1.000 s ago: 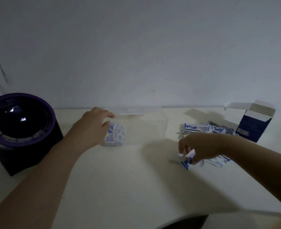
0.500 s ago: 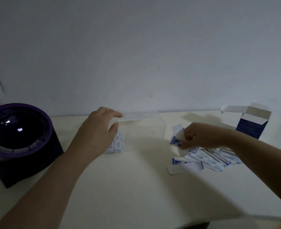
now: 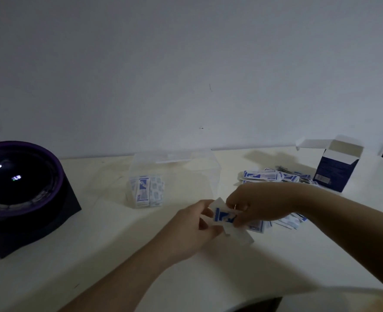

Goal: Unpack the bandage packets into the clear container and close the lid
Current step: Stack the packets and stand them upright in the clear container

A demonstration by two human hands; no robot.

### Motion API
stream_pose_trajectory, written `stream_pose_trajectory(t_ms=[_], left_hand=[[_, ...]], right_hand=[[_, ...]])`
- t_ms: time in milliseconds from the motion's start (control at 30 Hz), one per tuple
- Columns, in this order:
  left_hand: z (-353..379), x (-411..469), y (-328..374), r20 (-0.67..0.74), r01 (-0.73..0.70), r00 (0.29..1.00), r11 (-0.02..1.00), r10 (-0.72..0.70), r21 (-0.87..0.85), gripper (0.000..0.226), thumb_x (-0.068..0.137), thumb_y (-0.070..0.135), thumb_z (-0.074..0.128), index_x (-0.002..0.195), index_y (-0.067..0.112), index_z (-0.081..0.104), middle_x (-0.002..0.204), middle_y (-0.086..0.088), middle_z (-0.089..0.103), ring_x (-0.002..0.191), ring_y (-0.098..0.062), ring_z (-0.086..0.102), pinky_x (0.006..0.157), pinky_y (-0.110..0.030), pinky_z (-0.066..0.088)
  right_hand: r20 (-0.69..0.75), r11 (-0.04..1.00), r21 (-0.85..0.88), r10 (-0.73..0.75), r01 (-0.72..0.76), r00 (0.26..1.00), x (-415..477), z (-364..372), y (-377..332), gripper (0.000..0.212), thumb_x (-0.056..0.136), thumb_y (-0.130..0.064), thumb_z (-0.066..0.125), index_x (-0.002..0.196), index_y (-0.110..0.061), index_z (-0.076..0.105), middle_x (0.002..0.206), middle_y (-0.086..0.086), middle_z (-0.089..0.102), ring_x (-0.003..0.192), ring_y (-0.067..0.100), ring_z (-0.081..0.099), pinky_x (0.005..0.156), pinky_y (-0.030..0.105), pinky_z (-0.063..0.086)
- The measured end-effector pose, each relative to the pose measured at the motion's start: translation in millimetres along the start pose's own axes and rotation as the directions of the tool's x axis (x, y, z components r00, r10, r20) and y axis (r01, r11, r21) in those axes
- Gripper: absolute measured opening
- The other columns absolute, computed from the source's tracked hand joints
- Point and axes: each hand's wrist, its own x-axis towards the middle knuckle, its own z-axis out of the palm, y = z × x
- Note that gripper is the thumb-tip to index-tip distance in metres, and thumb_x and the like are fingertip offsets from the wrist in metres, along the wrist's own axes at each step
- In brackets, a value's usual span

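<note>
Head view, down onto a pale table (image 3: 118,255). Both hands meeting near the middle, fingers curled on one packet (image 3: 223,216): left hand (image 3: 192,228) pinching its left edge, right hand (image 3: 260,203) gripping its right edge from above. White wrapper with blue print, held just above the table, in front of the container (image 3: 186,172) and toward its right end. One white strip (image 3: 240,235) lying on the table just under the hands.

Behind and under the right wrist, a loose pile (image 3: 273,176) of matching packets, too many to count. One clear container, behind the hands and apart from them; at its left end, a small bunch (image 3: 146,193) of packets standing upright, number unclear. One dark blue box (image 3: 337,170) at far right beside the pile, top flaps open. One dark round device (image 3: 17,183) with a purple rim at far left, well apart from everything else. Print on packets and box too blurred to read.
</note>
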Motion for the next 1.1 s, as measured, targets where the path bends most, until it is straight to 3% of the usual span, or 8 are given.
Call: stream_pose_trajectory(t_ms=[267, 400, 500, 633, 733, 833, 967, 1100], left_hand=[[-20, 5, 2, -0.299, -0.08, 0.954, 0.969, 0.007, -0.235, 0.017, 0.091, 0.016, 0.058, 0.08, 0.026, 0.066, 0.067, 0.006, 0.067, 0.054, -0.004, 0.06, 0.052, -0.019, 0.041], [-31, 2, 2, -0.482, -0.294, 0.837, 0.956, 0.259, 0.003, 0.021, 0.088, 0.011, 0.061, 0.077, 0.029, 0.063, 0.076, 0.007, 0.068, 0.067, -0.002, 0.066, 0.062, -0.016, 0.05], [-36, 2, -7, -0.174, -0.396, 0.811, 0.741, 0.559, 0.542, 0.019, 0.084, 0.022, 0.049, 0.084, 0.027, 0.067, 0.089, 0.014, 0.062, 0.072, -0.004, 0.062, 0.067, -0.018, 0.05], [-28, 1, -12, 0.159, -0.366, 0.919, 0.631, 0.361, 0.684, 0.029, 0.087, 0.022, 0.044, 0.1, 0.031, 0.068, 0.107, 0.015, 0.058, 0.093, -0.006, 0.056, 0.084, -0.022, 0.041], [-22, -2, -4, 0.001, -0.258, 0.956, 0.839, 0.293, 0.479, 0.022, 0.091, 0.036, 0.048, 0.104, 0.034, 0.065, 0.101, 0.018, 0.06, 0.086, 0.0, 0.056, 0.08, -0.021, 0.046], [-15, -4, 13, -0.053, -0.045, 0.998, 0.994, 0.04, -0.097, 0.034, 0.088, 0.052, 0.052, 0.105, 0.025, 0.065, 0.091, 0.014, 0.065, 0.075, 0.0, 0.059, 0.067, -0.012, 0.044], [-9, -5, 27, 0.03, 0.15, 0.986, 0.786, -0.164, -0.599, 0.031, 0.094, 0.037, 0.048, 0.096, 0.01, 0.064, 0.088, -0.002, 0.07, 0.083, -0.014, 0.067, 0.076, -0.029, 0.05], [-14, -4, 29, 0.033, 0.165, 0.971, 0.566, -0.236, -0.808, 0.025, 0.099, 0.014, 0.04, 0.099, 0.005, 0.063, 0.083, -0.01, 0.069, 0.075, -0.021, 0.066, 0.077, -0.037, 0.053]], right_hand=[[-0.272, 0.992, 0.125, 0.028, 0.006, 0.962, 6, 1, -9, 0.033, 0.096, -0.029, 0.048, 0.071, -0.009, 0.058, 0.055, -0.006, 0.045, 0.047, 0.005, 0.036, 0.051, 0.015, 0.032], [-0.497, 0.97, 0.238, 0.076, 0.051, 0.864, 1, -6, 0, 0.02, 0.094, -0.024, 0.055, 0.103, -0.02, 0.072, 0.082, -0.014, 0.063, 0.069, 0.001, 0.054, 0.065, 0.012, 0.042], [-0.451, 0.958, 0.288, 0.134, 0.001, 0.882, -3, -6, 6, 0.015, 0.091, -0.023, 0.058, 0.097, -0.018, 0.071, 0.077, -0.006, 0.066, 0.059, 0.003, 0.052, 0.054, 0.011, 0.038], [-0.378, 0.907, 0.42, 0.172, 0.003, 0.91, -4, -1, 11, 0.007, 0.085, -0.023, 0.066, 0.092, -0.023, 0.065, 0.073, -0.011, 0.071, 0.055, -0.009, 0.057, 0.054, 0.009, 0.044], [-0.377, 0.877, 0.48, 0.195, 0.011, 0.905, -4, 3, 3, 0.01, 0.084, -0.028, 0.067, 0.081, -0.022, 0.06, 0.07, -0.008, 0.072, 0.054, -0.001, 0.058, 0.06, 0.021, 0.049], [-0.469, 0.92, 0.391, 0.159, 0.043, 0.869, -4, 9, -14, 0.021, 0.081, -0.035, 0.068, 0.071, -0.022, 0.056, 0.063, -0.006, 0.066, 0.052, 0.002, 0.056, 0.056, 0.022, 0.048], [-0.567, 0.997, 0.058, -0.013, 0.056, 0.824, -1, 17, -34, 0.023, 0.081, -0.047, 0.062, 0.078, -0.025, 0.056, 0.073, -0.009, 0.063, 0.065, 0.009, 0.056, 0.061, 0.027, 0.047], [-0.397, 0.913, 0.365, -0.026, 0.183, 0.917, -6, 1, -21, 0.017, 0.082, -0.042, 0.066, 0.092, -0.027, 0.068, 0.077, -0.018, 0.065, 0.064, -0.003, 0.057, 0.057, 0.01, 0.042]])
